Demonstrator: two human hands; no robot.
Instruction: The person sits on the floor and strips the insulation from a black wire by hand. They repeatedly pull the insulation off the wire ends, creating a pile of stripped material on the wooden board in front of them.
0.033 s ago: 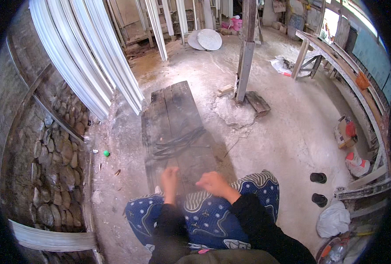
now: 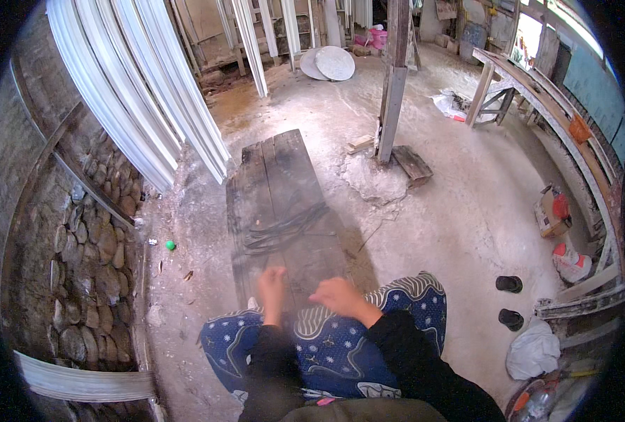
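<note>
Above the near end of a low, dark wooden bench (image 2: 274,183), my left hand (image 2: 272,287) is raised with its fingers curled closed. My right hand (image 2: 342,295) is beside it, closed too, its thumb side toward the left hand. What either hand pinches, if anything, is too small and blurred to make out. A loose bundle of thin black strips (image 2: 284,230) lies across the bench just beyond both hands. Beneath my forearms, a blue patterned cloth (image 2: 333,344) covers my lap.
Long, pale ribbed lengths (image 2: 133,84) stand at the upper left, beside a stone-faced wall (image 2: 91,281). Past the bench rises a wooden post (image 2: 392,91) with a wood block (image 2: 411,165) at its foot. Dark sandals (image 2: 509,284) and a white sack (image 2: 532,350) are on the right.
My right hand has shifted very slightly to the left. All else looks the same.
</note>
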